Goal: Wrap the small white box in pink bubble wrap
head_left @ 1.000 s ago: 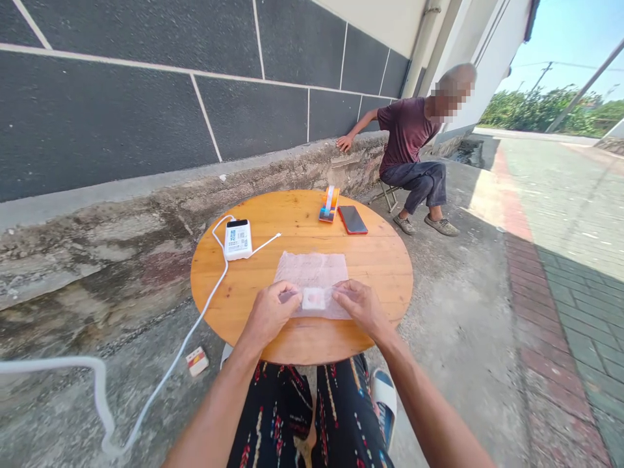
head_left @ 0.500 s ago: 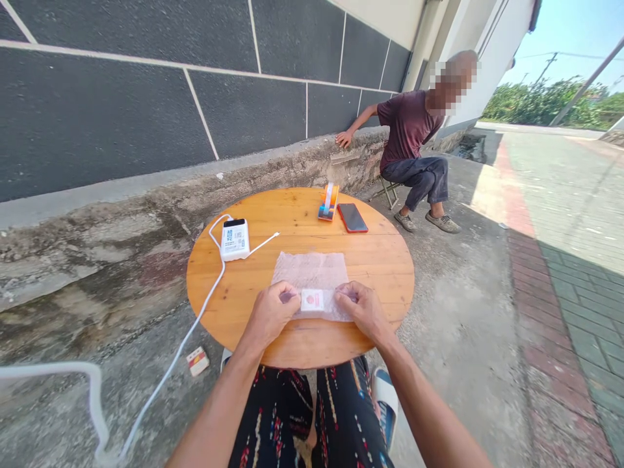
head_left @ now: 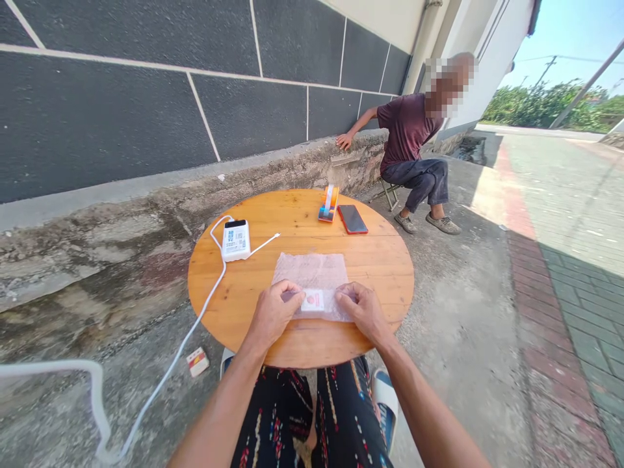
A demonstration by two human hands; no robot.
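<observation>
A sheet of bubble wrap [head_left: 309, 268] lies on the round wooden table [head_left: 224, 305] in front of me. Near its front edge is a small flat white box [head_left: 312, 300] with a red mark, seemingly under a fold of the wrap. My left hand [head_left: 277, 305] pinches the wrap at the box's left end, thumb tip beside the box. On the right, my right hand [head_left: 359, 309] also pinches the wrap, a little apart from the box. Both hands are closed, with the fingertips partly hidden.
A white power bank [head_left: 236, 242] with cables stands at the table's left. An orange tape dispenser [head_left: 328, 205] and a red-edged phone [head_left: 353, 220] lie at the back. A person [head_left: 409, 143] sits beyond, by the wall. A small carton [head_left: 197, 362] lies on the ground.
My left thumb and fingers have shifted slightly right, toward the box. The right hand keeps its hold, and the wrap and box stay in place.
</observation>
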